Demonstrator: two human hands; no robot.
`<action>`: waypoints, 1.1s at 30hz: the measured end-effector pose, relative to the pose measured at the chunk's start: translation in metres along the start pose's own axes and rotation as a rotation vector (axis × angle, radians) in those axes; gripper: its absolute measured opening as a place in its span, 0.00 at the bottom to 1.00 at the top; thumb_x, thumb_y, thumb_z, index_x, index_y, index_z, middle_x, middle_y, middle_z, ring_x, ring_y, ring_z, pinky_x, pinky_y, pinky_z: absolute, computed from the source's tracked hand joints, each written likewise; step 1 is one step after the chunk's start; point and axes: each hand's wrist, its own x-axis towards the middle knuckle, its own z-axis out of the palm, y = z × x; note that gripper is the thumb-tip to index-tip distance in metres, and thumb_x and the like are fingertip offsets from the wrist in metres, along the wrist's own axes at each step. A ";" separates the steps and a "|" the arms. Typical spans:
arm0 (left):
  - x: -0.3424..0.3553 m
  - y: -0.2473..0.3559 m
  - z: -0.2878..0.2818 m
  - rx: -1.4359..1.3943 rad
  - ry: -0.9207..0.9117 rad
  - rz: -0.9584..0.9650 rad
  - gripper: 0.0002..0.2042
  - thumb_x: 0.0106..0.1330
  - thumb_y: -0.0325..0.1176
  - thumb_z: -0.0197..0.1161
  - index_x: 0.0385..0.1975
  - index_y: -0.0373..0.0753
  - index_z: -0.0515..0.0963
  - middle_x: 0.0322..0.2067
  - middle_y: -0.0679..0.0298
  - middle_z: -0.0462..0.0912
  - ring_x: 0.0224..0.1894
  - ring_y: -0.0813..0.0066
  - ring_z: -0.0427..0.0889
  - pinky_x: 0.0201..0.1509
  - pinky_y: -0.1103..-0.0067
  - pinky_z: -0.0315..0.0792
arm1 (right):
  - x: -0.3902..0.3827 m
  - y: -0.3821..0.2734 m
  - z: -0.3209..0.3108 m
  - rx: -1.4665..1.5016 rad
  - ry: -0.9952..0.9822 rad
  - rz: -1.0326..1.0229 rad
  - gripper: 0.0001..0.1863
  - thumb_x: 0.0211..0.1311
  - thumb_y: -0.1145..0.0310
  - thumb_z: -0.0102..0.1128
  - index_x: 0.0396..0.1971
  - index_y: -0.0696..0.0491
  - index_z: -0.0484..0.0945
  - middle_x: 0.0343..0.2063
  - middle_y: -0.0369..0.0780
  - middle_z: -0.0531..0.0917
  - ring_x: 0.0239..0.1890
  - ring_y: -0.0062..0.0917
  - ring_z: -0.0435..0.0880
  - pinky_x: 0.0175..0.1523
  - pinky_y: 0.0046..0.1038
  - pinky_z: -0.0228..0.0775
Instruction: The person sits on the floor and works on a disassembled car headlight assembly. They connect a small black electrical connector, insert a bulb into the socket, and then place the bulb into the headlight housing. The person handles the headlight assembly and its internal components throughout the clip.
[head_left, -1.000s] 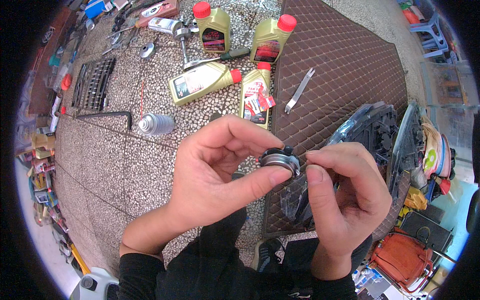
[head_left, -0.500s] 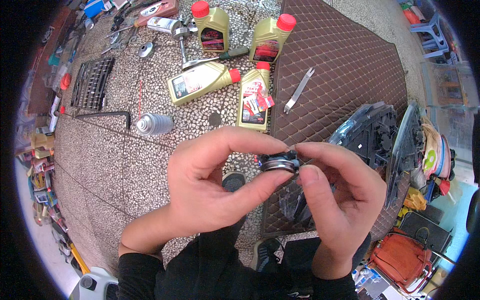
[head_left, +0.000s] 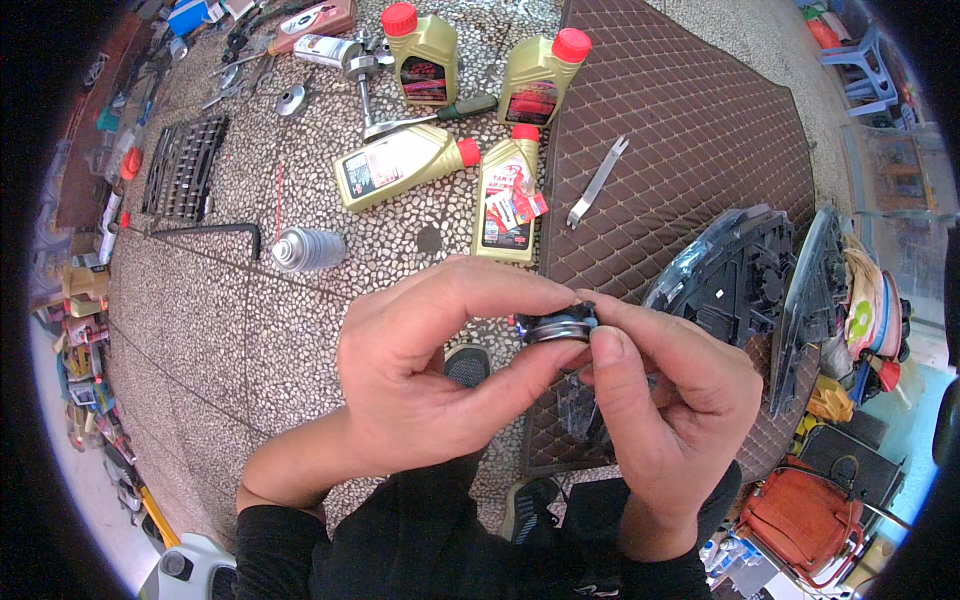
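Observation:
A small round black part with a shiny metal rim (head_left: 558, 329) is held up between my two hands, above the speckled floor and the edge of the brown mat. My left hand (head_left: 425, 365) pinches it from the left, index finger over the top and thumb beneath the rim. On the other side, my right hand (head_left: 675, 390) is closed at its right edge with thumb and index finger. The fingertips hide both ends of the part, and its exact kind does not show.
Gold bottles with red caps (head_left: 405, 168) stand and lie ahead. A spray can (head_left: 308, 249), a hex key (head_left: 215, 230) and a socket set (head_left: 185, 167) are on the left. A metal pry tool (head_left: 598, 182) and headlight housings (head_left: 725, 275) rest on the quilted mat (head_left: 680, 130).
My right hand has shifted slightly left, its thumb now closer against the part's right edge. My left hand keeps its pinch nearly in place.

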 end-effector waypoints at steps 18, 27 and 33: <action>-0.003 -0.001 0.001 -0.061 0.012 -0.049 0.13 0.56 0.20 0.73 0.41 0.30 0.83 0.38 0.55 0.88 0.41 0.71 0.88 0.46 0.78 0.80 | 0.001 0.002 0.000 -0.062 -0.023 -0.024 0.11 0.62 0.78 0.67 0.43 0.62 0.86 0.33 0.50 0.89 0.33 0.30 0.90 0.38 0.24 0.79; -0.005 -0.001 0.000 -0.078 0.021 -0.108 0.13 0.57 0.21 0.74 0.42 0.31 0.83 0.39 0.56 0.88 0.42 0.71 0.88 0.47 0.78 0.80 | -0.001 0.002 0.000 -0.023 -0.032 0.018 0.11 0.64 0.76 0.66 0.45 0.61 0.85 0.35 0.50 0.88 0.36 0.32 0.91 0.41 0.25 0.79; -0.005 -0.001 -0.002 -0.026 0.005 -0.062 0.13 0.56 0.21 0.74 0.41 0.32 0.83 0.38 0.55 0.88 0.41 0.69 0.88 0.46 0.77 0.80 | -0.002 0.002 0.003 -0.070 -0.020 -0.016 0.11 0.63 0.76 0.66 0.45 0.61 0.85 0.35 0.50 0.89 0.34 0.30 0.90 0.40 0.25 0.79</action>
